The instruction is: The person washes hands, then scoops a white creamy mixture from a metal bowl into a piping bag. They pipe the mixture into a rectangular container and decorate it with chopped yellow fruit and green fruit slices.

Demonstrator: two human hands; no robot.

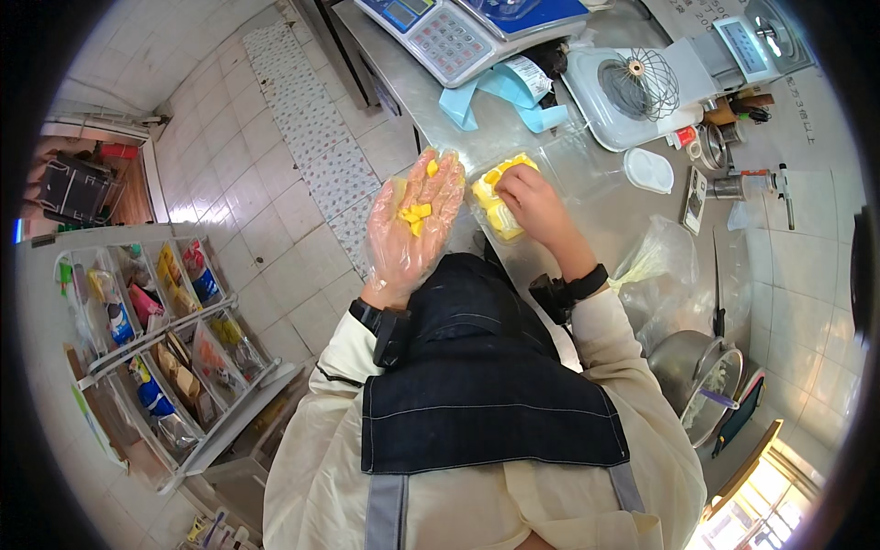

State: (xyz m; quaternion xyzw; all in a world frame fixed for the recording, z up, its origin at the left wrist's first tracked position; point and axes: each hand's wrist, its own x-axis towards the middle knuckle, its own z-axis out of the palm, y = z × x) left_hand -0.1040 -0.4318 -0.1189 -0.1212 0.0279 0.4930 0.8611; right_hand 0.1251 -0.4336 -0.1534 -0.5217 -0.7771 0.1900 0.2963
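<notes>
My left hand (pixel 414 223), in a clear plastic glove, is palm up with several yellow fruit pieces (pixel 415 214) lying on the palm and one on the fingers. My bare right hand (pixel 528 201) reaches over a clear plastic box (pixel 512 237) at the edge of the metal table. Inside the box is a white cream dessert topped with yellow fruit pieces (pixel 500 218). The right fingertips are bunched at the topping; whether they pinch a piece is hidden. The box's clear lid (pixel 577 161) lies folded back on the table.
Beyond the box are a digital scale (pixel 450 51), blue paper strips (pixel 509 93) and a stand mixer with a wire whisk (pixel 650 89). Farther right lie a white lid (pixel 648 170), a phone (pixel 694 199), a plastic bag (pixel 660 258), a long knife (pixel 718 295) and a metal bowl (pixel 677 364).
</notes>
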